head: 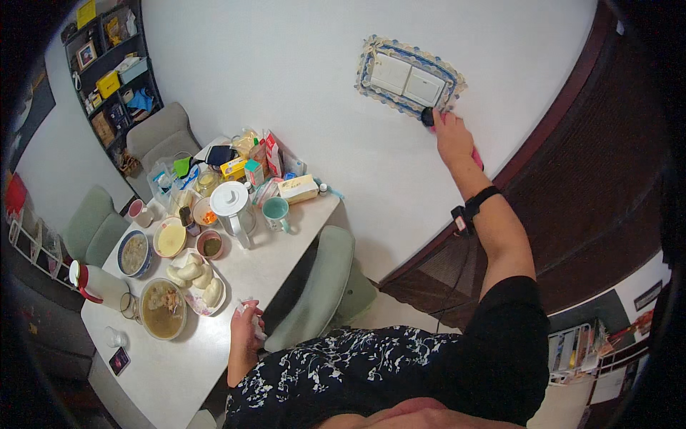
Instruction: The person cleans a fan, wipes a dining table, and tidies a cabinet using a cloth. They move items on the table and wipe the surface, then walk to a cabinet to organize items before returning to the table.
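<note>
My right hand [453,138] is raised to the white wall, shut on a pink handheld tool with a round black head [427,117]. The black head is at the lower edge of a blue and cream lace-trimmed switch surround [412,109], which frames two white wall switch plates [409,80]. My hand hides most of the tool, so its exact kind is unclear. Low by the table's edge, my left hand [244,324] grips a crumpled white tissue [259,327]. Nearest to that hand is a floral plate [221,304] bearing several white steamed buns [213,292].
A table [201,351] carries a soup bowl [163,311], smaller dishes, a white lidded pitcher [231,206], a teal mug [276,210] and a phone [119,361]. A grey-green chair [321,284] stands between table and wall. Dark mesh curtain [579,182] hangs right; shelves [110,69] stand upper left.
</note>
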Available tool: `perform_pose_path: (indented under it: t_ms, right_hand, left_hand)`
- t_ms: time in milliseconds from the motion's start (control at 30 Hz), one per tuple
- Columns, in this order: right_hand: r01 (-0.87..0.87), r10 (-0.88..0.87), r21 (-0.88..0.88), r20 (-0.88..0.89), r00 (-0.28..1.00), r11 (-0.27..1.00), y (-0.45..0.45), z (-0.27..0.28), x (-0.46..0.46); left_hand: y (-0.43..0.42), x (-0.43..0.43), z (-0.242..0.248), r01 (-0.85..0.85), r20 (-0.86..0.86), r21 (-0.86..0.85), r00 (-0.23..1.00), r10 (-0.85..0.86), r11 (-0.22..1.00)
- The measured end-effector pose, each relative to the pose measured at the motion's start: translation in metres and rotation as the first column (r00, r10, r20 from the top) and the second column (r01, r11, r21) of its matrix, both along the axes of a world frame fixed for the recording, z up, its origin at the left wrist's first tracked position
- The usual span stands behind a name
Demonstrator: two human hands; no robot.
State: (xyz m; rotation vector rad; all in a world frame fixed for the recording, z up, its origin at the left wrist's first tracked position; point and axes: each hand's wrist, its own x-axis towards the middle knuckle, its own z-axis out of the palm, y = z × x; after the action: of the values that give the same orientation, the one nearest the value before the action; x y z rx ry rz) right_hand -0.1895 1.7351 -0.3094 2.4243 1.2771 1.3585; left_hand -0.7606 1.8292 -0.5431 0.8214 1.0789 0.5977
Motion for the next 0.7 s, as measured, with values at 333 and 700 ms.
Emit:
perform_pose_path:
  t_ms: [333, 700]
  right_hand:
    - [-0.395, 0.32, 0.331, -0.943, -0.096, 0.857, 0.011, -0.038, -0.136]
    - [-0.551, -0.127, 0.446, -0.685, -0.718, 0.706, 0.062, -0.167, -0.246]
  left_hand:
    - [-0.026, -0.003, 0.03, -0.182, 0.003, 0.071, 0.983, 0.183, 0.981]
    - [-0.18, -0.052, 0.039, -0.737, 0.046, -0.013, 0.674, 0.737, 0.675]
